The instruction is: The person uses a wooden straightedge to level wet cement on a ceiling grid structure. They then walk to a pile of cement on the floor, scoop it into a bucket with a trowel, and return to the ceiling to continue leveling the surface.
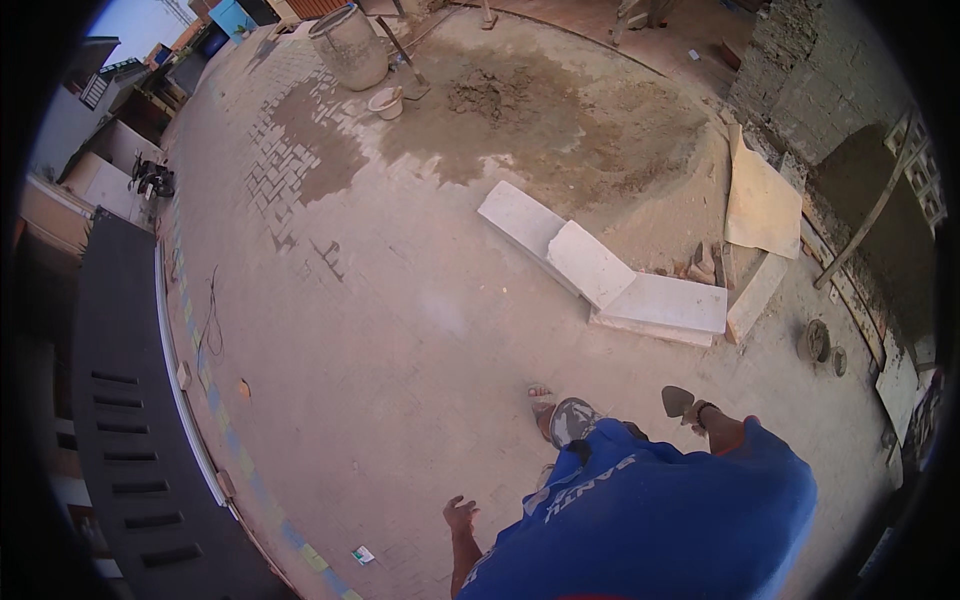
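Note:
My right hand [696, 416] is closed around the handle of a pointing-shaped trowel [677, 401]. The dark blade points up and to the left over the paving, and a band circles that wrist. Low in the picture, my left hand [461, 514] hangs beside my blue shirt with its fingers loosely apart and nothing visible in it. Between the two hands, one of my feet [541, 402] shows in a sandal on the ground. A small green-and-white packet [363, 554] lies on the paving, left of my left hand.
Long white blocks [668, 303] border a sand pile [660, 215], with a board [762, 195] at its right. Wet mortar [490, 95], a large drum [348, 48] and a small bucket [386, 103] are farther off. A pole [868, 228] leans right; a dark gate [120, 400] stands left.

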